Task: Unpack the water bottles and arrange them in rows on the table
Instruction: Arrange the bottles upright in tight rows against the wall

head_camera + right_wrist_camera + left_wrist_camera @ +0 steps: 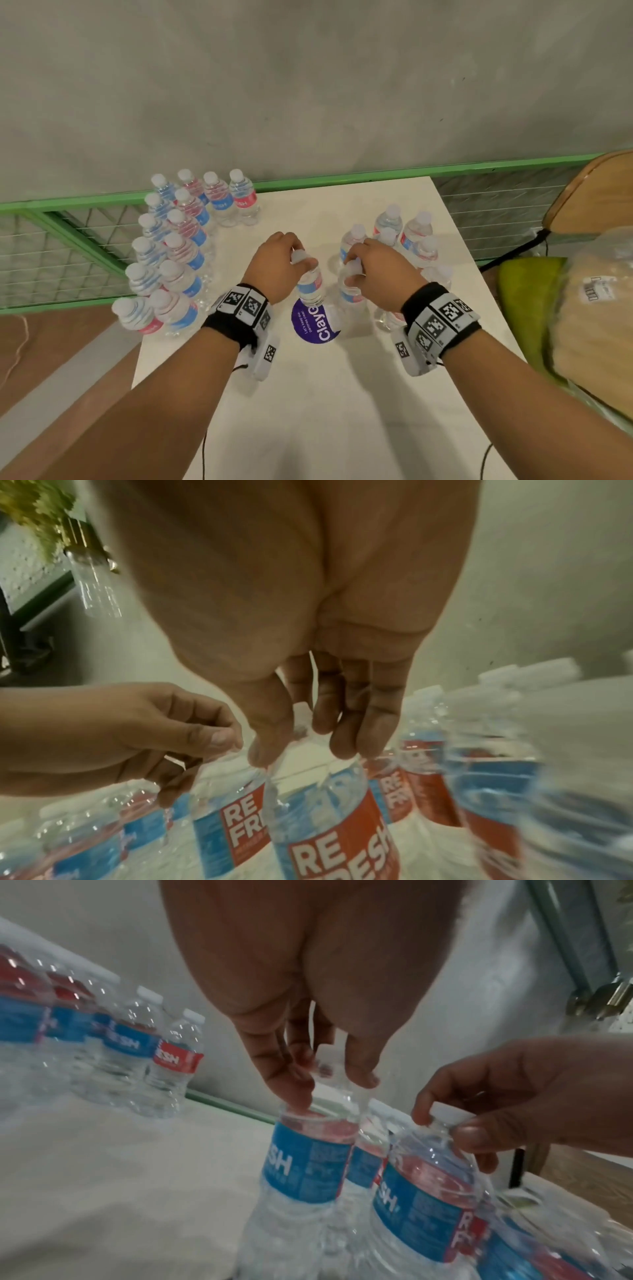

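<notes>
Two upright water bottles with blue and red labels stand side by side at the middle of the white table (342, 394). My left hand (298, 255) pinches the cap of the left bottle (310, 286); the left wrist view shows the left hand (329, 1088) with its fingers round the neck of that bottle (304, 1164). My right hand (352, 270) grips the cap of the right bottle (351, 294). In the right wrist view my right hand (303, 748) closes on the top of this bottle (335, 831).
Rows of bottles (171, 260) line the table's left edge and far left corner. A loose cluster of bottles (411, 236) stands at the right. A purple round sticker (313, 330) lies near me. A green mesh rail (342, 175) runs behind; a chair with a wrapped pack (589, 325) is at the right.
</notes>
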Demonstrator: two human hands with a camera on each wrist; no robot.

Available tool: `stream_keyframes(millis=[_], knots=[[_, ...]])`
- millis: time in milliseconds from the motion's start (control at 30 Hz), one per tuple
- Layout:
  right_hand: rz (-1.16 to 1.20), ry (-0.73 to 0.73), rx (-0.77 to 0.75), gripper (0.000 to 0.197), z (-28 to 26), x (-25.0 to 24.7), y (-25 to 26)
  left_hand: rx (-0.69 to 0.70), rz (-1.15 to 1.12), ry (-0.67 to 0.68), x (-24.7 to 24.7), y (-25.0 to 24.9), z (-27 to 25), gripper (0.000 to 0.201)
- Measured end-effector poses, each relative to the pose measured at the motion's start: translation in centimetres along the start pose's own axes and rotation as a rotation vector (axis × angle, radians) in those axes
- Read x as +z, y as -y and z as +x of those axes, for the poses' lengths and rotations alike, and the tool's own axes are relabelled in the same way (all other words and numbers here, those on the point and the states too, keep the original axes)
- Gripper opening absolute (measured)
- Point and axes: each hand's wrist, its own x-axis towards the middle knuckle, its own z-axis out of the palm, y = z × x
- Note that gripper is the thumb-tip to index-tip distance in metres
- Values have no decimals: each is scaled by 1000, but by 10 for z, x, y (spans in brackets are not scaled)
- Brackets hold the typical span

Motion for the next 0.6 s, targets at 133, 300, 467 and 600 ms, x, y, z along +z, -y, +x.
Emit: stream_keyframes(millis=[133, 300, 467, 600], knots=[[68, 38, -35, 27, 25, 2, 33, -90, 179, 35, -36, 24, 3, 39], [31, 99, -35, 30, 65, 22, 68, -212, 247, 68, -58, 53, 9, 38], [18, 96, -5, 44, 102, 39, 92, -271, 192, 73, -69, 63, 16, 29], [-48, 92, -23, 54, 118, 42, 102, -264, 165, 83, -68, 67, 19, 29]])
